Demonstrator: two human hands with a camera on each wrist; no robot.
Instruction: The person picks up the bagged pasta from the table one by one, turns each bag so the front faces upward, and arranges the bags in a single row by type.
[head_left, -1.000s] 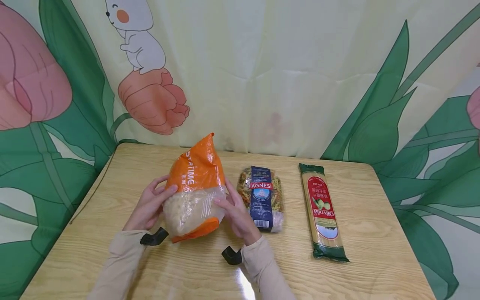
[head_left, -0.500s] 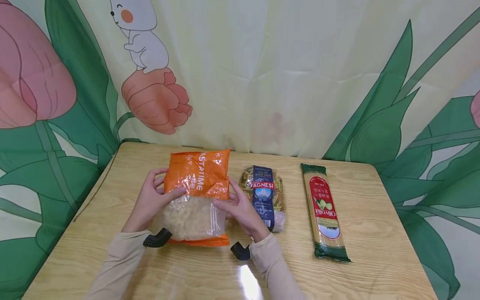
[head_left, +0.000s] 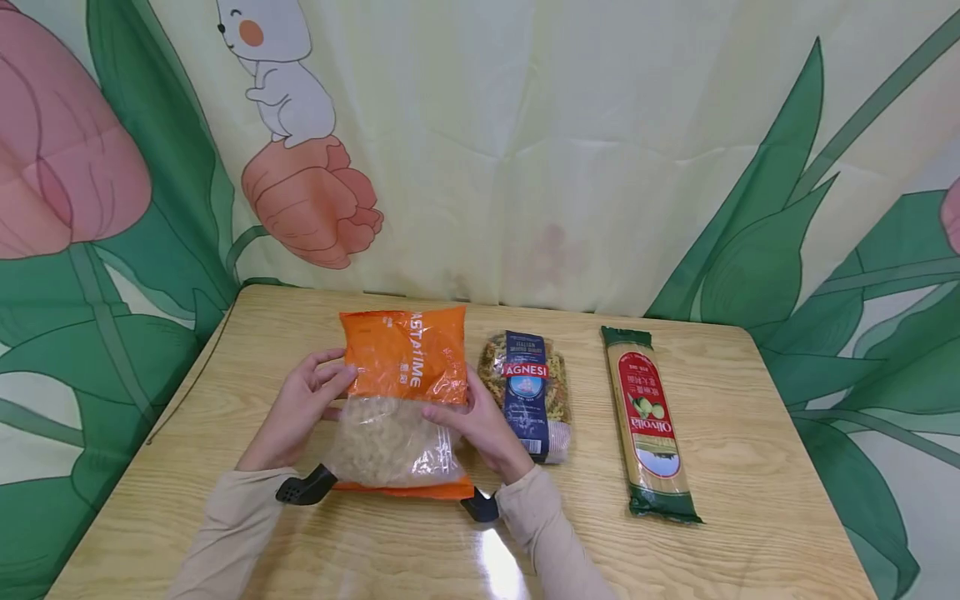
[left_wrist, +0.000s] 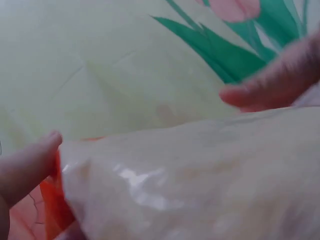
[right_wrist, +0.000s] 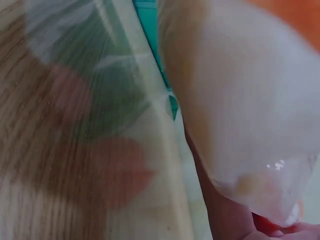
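An orange-and-clear bag of pasta (head_left: 390,437), lettered PASTATIME, is held over the left half of the table. On its left edge the left hand (head_left: 303,400) grips it, thumb in front near the orange band. The right hand (head_left: 480,421) holds the opposite side, its thumb lying across the clear front and its other fingers at the edge. Filling the lower left wrist view, the pale bag (left_wrist: 175,180) shows a finger (left_wrist: 30,165) against its left end. In the right wrist view the bag (right_wrist: 250,110) hangs clear of the tabletop.
Just right of the right hand lies an AGNESI pasta bag (head_left: 525,392). Farther right is a long spaghetti pack (head_left: 647,425) with green ends. Both lie on the wooden table (head_left: 765,500). A flower-printed curtain (head_left: 570,167) hangs behind.
The tilted bag has swung upright, its orange top now level and facing the head camera. Both hands keep hold of it; it has shifted slightly right and nearer the person.
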